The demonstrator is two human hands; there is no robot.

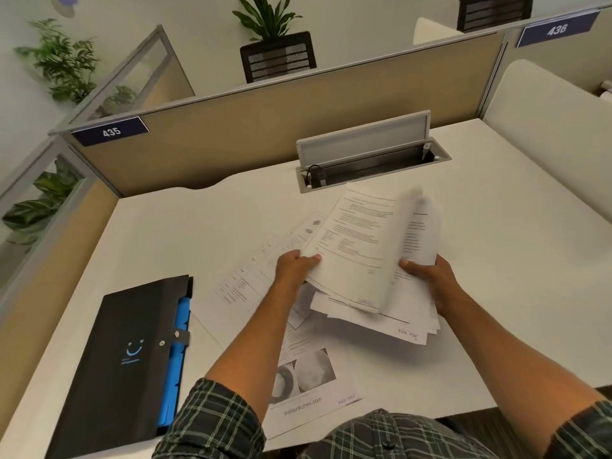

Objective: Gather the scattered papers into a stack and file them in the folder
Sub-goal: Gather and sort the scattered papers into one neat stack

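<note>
A bundle of printed papers is lifted off the white desk, held between both hands. My left hand grips its left edge with the thumb on top. My right hand grips the right side, where the top sheets are blurred and curling upward. More loose sheets lie flat beneath: a form page to the left and a page with photos near the front edge. A shut black folder with blue dividers showing lies at the desk's left front.
An open cable tray with a raised grey lid sits in the desk behind the papers. Tan partition panels wall the desk at the back and left, a white divider stands at the right. Plants stand beyond the partitions.
</note>
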